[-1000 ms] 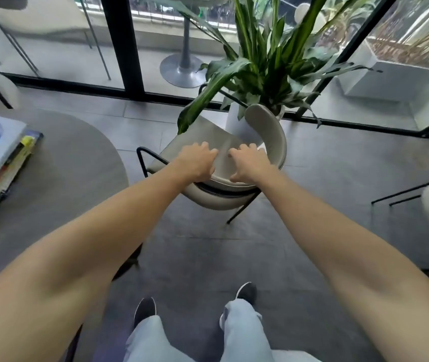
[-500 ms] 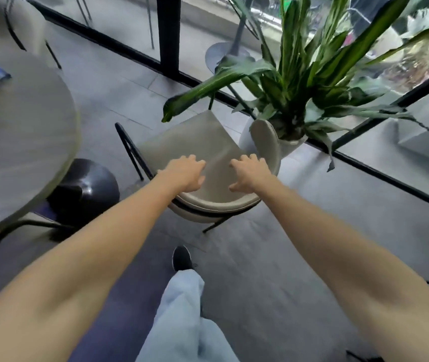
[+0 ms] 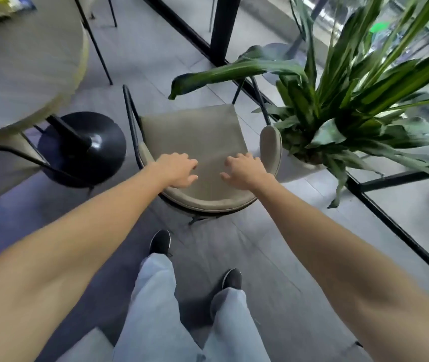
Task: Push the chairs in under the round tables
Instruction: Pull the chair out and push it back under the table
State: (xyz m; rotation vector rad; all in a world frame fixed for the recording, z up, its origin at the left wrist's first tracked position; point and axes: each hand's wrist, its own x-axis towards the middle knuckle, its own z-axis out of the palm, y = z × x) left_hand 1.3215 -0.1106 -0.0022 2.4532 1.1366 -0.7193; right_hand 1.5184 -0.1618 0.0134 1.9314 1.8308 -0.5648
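Note:
A beige padded chair (image 3: 195, 137) with a thin black frame stands on the grey tiled floor in mid view, its curved backrest toward me. My left hand (image 3: 179, 169) lies over the left part of the backrest and my right hand (image 3: 244, 171) over the right part, fingers curled loosely over the top edge toward the seat. The round grey table (image 3: 25, 74) fills the upper left, with its black pedestal base (image 3: 82, 147) just left of the chair. The seat's front edge sits beside the table rim, not beneath it.
A large potted plant (image 3: 338, 105) crowds the chair's right side, one leaf hanging over the seat. A black-framed glass wall (image 3: 224, 27) runs behind. Another chair's black frame (image 3: 12, 152) sits under the table at left. Books (image 3: 1, 6) lie on the tabletop. My feet stand behind the chair.
The chair has swung and slid left toward the table with both hands on its backrest. I have stepped along with it, and the table's pedestal base now lies close beside the chair.

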